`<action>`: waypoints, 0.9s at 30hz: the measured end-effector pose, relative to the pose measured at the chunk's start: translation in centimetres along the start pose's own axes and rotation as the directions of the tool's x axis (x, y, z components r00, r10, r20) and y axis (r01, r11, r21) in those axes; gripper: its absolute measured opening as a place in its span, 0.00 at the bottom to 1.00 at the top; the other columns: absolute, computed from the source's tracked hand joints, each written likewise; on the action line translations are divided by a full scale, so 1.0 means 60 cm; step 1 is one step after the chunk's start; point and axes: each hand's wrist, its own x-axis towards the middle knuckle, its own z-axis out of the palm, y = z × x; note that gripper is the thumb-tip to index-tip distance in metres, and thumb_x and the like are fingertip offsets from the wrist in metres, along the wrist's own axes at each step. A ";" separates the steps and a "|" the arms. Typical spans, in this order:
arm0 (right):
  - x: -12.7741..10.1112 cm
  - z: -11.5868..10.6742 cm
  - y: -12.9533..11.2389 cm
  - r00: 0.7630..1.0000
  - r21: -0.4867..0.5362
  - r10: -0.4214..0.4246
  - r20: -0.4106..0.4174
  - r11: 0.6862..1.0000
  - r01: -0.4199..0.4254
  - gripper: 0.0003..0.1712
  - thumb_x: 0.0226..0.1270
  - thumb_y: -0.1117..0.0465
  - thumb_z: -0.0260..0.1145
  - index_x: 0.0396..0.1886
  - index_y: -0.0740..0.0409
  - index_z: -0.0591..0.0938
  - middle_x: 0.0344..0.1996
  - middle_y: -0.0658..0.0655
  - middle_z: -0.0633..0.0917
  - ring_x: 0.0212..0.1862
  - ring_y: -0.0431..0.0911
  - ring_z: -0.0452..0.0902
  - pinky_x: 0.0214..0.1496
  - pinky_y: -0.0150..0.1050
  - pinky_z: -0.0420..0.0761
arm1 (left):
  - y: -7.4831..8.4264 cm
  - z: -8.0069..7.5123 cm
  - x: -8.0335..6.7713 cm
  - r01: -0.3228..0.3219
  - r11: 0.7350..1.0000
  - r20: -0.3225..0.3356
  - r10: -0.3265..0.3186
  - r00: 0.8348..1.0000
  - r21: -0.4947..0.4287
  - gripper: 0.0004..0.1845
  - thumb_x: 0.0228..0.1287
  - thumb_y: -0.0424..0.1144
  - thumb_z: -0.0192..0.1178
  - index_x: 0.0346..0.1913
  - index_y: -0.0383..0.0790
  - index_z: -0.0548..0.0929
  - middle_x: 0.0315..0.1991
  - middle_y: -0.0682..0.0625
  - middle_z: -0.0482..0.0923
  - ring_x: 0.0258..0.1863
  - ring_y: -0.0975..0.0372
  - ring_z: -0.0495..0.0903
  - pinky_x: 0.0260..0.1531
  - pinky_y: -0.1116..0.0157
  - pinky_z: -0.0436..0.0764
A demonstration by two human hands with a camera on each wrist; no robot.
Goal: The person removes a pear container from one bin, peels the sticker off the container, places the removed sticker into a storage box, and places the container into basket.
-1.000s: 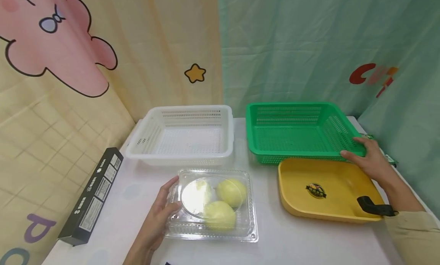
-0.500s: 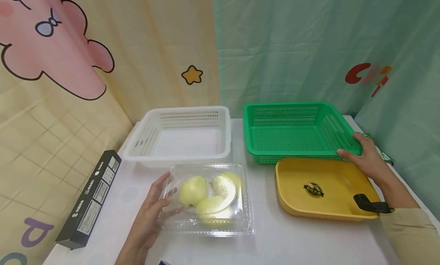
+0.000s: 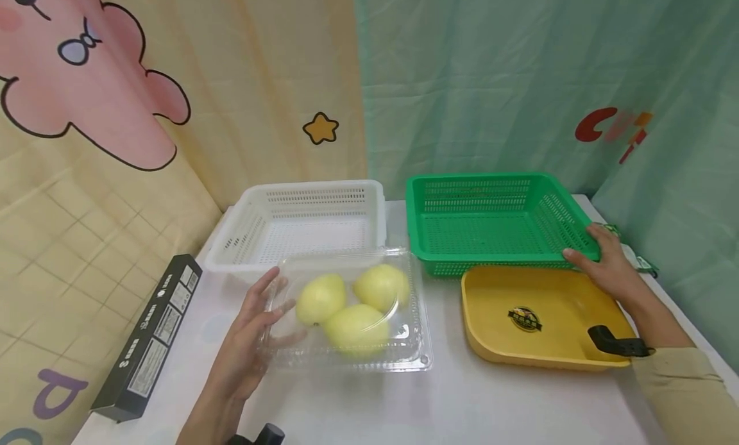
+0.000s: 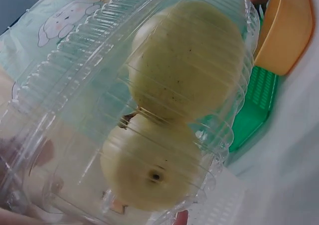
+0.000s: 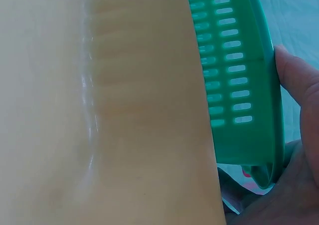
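Note:
My left hand [image 3: 245, 333] grips the left side of a clear plastic clamshell box [image 3: 418, 317], thumb on top and other fingers showing through the plastic. Three pale yellow-green pear-like fruits [image 3: 358, 329] are inside. In the left wrist view two fruits [image 4: 184, 60] show through its ribbed wall. The box is held up off the table, its far edge overlapping the white basket [image 3: 381, 220] in the head view. At the right, my right hand [image 3: 612, 268] holds the green basket [image 3: 502, 259] by its front right corner; the right wrist view shows the thumb [image 5: 294, 73] at the rim.
A yellow tray [image 3: 543, 342] with a round label lies in front of the green basket, under my right forearm. Along the left edge lies a long black box [image 3: 152, 336]. Patterned curtains [image 3: 462, 79] hang behind and beside the white table [image 3: 462, 400].
My left hand has lifted the clamshell box and moved it away from me, toward the white basket; the fruits inside have shifted. The right hand stays on the green basket's corner.

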 end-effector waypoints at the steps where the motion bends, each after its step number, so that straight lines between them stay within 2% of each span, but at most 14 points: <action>1: 0.000 0.001 0.000 1.000 -0.002 -0.001 0.000 1.000 0.001 0.48 0.71 0.48 0.52 0.73 0.68 0.37 0.71 0.75 0.32 0.70 0.76 0.29 0.62 0.76 0.39 | 0.004 0.002 0.002 0.005 1.000 -0.005 -0.005 1.000 -0.006 0.30 0.73 0.34 0.40 0.73 0.57 0.49 0.74 0.46 0.40 0.70 0.45 0.52 0.51 0.45 0.76; 9: -0.001 0.001 0.001 1.000 -0.002 -0.006 -0.006 1.000 0.006 0.48 0.71 0.48 0.53 0.73 0.69 0.38 0.72 0.75 0.33 0.70 0.75 0.29 0.62 0.76 0.39 | 0.033 0.018 0.018 0.016 0.998 -0.047 -0.019 0.999 -0.061 0.29 0.73 0.34 0.38 0.73 0.58 0.50 0.75 0.48 0.40 0.64 0.62 0.65 0.48 0.53 0.81; 13: -0.003 0.001 -0.001 1.000 0.001 -0.010 -0.005 1.000 0.010 0.48 0.71 0.48 0.53 0.73 0.68 0.38 0.72 0.74 0.32 0.70 0.75 0.29 0.62 0.76 0.40 | 0.045 0.025 0.027 0.018 0.998 -0.072 -0.022 0.997 -0.068 0.29 0.73 0.34 0.38 0.72 0.60 0.50 0.76 0.49 0.40 0.66 0.58 0.64 0.50 0.49 0.79; 18: -0.005 0.001 -0.002 1.000 0.015 -0.013 -0.004 1.000 0.013 0.48 0.71 0.49 0.53 0.73 0.68 0.37 0.72 0.73 0.31 0.70 0.75 0.28 0.62 0.76 0.39 | 0.054 0.032 0.044 0.015 0.998 -0.089 -0.021 0.996 -0.065 0.29 0.72 0.34 0.39 0.72 0.62 0.51 0.76 0.50 0.40 0.71 0.50 0.56 0.54 0.44 0.74; 27: -0.001 0.003 0.003 1.000 -0.013 -0.016 -0.001 1.000 0.016 0.48 0.71 0.49 0.53 0.73 0.69 0.37 0.71 0.75 0.32 0.70 0.75 0.29 0.63 0.76 0.40 | 0.063 0.050 0.085 -0.004 0.993 -0.075 -0.005 0.997 -0.119 0.31 0.70 0.32 0.42 0.72 0.60 0.52 0.74 0.50 0.41 0.72 0.50 0.51 0.57 0.38 0.69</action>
